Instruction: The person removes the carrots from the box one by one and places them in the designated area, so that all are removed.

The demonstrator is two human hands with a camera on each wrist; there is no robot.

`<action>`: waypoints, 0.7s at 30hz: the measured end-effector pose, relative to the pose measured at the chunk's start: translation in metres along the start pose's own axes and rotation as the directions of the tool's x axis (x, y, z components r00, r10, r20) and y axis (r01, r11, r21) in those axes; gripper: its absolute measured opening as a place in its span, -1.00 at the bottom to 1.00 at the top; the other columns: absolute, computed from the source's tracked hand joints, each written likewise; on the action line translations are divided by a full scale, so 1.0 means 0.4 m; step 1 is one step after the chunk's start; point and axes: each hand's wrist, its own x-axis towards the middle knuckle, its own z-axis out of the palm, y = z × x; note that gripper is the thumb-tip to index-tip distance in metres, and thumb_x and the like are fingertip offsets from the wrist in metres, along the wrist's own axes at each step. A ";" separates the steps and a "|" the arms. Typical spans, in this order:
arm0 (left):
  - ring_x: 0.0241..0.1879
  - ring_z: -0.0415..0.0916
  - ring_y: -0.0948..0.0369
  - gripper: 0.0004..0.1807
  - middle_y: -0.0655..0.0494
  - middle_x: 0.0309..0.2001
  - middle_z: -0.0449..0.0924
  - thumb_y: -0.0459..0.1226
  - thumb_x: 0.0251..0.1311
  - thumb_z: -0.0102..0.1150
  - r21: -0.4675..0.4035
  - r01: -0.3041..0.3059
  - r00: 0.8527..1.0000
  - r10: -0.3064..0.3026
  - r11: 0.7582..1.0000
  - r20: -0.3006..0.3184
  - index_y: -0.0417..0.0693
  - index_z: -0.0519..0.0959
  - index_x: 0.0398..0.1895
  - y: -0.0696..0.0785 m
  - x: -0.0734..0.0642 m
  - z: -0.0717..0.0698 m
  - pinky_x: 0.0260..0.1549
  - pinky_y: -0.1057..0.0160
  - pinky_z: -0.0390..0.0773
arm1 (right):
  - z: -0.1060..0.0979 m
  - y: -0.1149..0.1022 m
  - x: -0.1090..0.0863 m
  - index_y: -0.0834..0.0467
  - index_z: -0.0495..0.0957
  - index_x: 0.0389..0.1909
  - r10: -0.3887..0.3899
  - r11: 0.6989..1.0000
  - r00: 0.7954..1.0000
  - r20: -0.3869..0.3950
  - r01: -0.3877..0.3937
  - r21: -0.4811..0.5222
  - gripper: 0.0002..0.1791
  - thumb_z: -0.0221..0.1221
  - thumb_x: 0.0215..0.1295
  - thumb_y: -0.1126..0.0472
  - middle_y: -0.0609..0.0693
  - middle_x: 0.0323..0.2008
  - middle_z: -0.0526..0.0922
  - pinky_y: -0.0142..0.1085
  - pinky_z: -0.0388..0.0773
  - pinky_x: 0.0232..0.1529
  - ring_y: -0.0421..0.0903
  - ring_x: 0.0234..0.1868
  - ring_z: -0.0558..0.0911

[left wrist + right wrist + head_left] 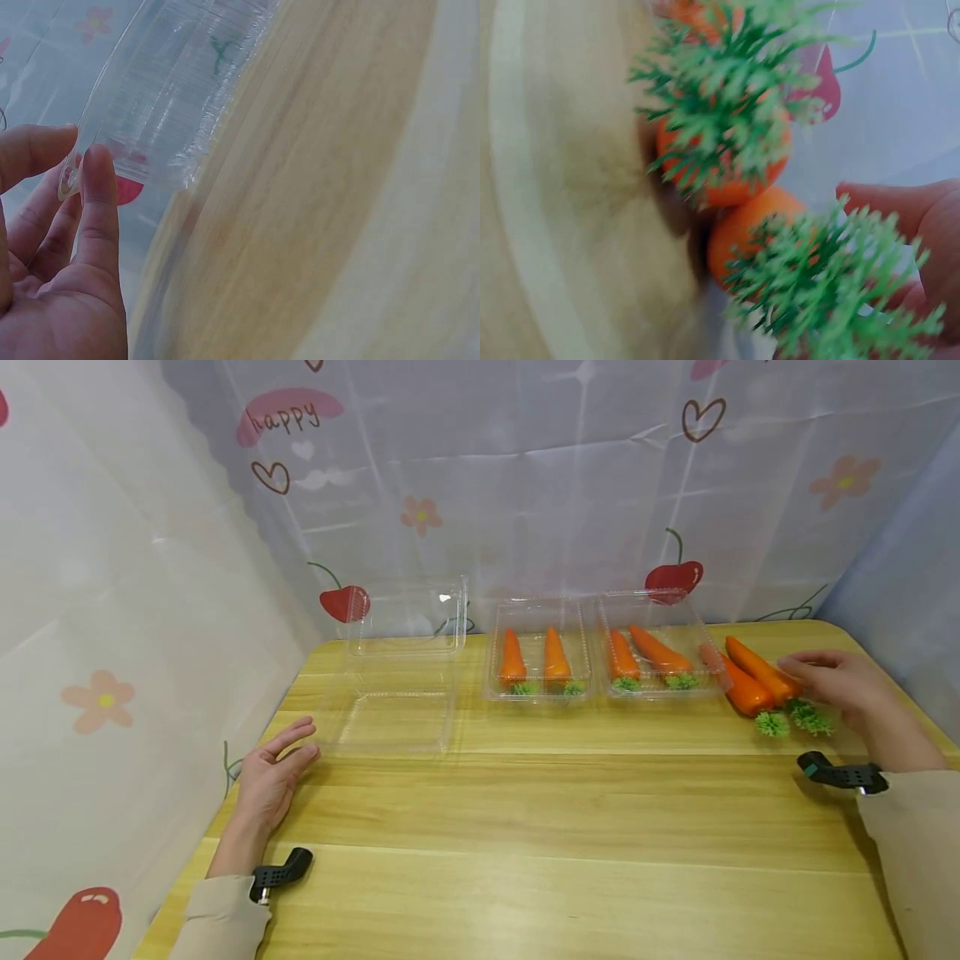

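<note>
In the head view my left hand (270,777) is at the near left corner of a clear plastic clamshell box (393,747) with nothing in it and its lid raised. The left wrist view shows the thumb and fingers either side of the box's rim (71,184), fingertips apart. On the right, my right hand (840,681) reaches over the rightmost orange carrot (761,670), fingertips close to its side. A second carrot (750,695) lies against it. In the right wrist view, green leafy tops (825,277) partly hide the fingers, while the thumb stands apart from the carrots.
A middle clamshell box (536,695) and a right one (656,695) stand side by side with lids up, two carrots in each. All rest on a wooden table (540,827). A printed cloth (540,510) hangs behind them.
</note>
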 end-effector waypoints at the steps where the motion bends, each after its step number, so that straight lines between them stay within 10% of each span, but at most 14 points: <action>1: 0.29 0.47 0.22 -0.58 0.18 0.33 0.53 -0.57 0.33 0.20 -0.001 0.000 1.000 0.000 1.000 0.000 -0.43 0.56 0.25 0.000 0.001 0.000 -0.02 0.36 0.73 | 0.000 -0.006 -0.001 0.00 0.46 0.20 -0.006 1.000 1.000 -0.009 0.006 -0.003 -0.39 0.07 0.42 -0.38 -0.14 -0.05 0.50 -0.53 0.53 -0.32 -0.25 -0.16 0.52; 5: 0.27 0.49 0.22 -0.59 0.19 0.32 0.53 -0.57 0.34 0.18 -0.006 0.003 1.000 -0.003 1.000 0.000 -0.41 0.57 0.25 0.000 0.002 -0.001 -0.03 0.37 0.73 | 0.006 -0.034 -0.009 -0.07 0.48 0.21 -0.033 0.999 0.999 -0.042 0.033 0.000 -0.41 0.05 0.41 -0.40 0.04 0.14 0.35 -0.38 0.50 -0.11 0.19 0.17 0.35; 13: 0.34 0.40 0.21 -0.59 0.17 0.36 0.50 -0.54 0.36 0.19 0.014 -0.002 1.000 0.002 1.000 0.000 -0.43 0.54 0.26 -0.002 0.003 -0.001 0.01 0.37 0.71 | 0.037 -0.105 -0.029 -0.05 0.47 0.28 -0.121 0.992 0.991 -0.060 0.122 0.025 -0.35 0.07 0.40 -0.40 -0.46 -0.04 0.32 0.28 0.29 0.34 0.20 0.23 0.30; 21: 0.30 0.45 0.27 -0.61 0.20 0.31 0.54 -0.54 0.34 0.20 0.003 0.002 0.999 -0.002 1.000 -0.033 -0.41 0.59 0.22 -0.001 0.003 0.002 0.00 0.38 0.71 | 0.086 -0.192 -0.055 0.21 0.42 0.35 -0.183 0.983 0.977 -0.108 0.181 -0.025 -0.15 0.05 0.39 -0.42 -0.26 0.07 0.39 -0.02 0.46 0.15 0.30 0.37 0.28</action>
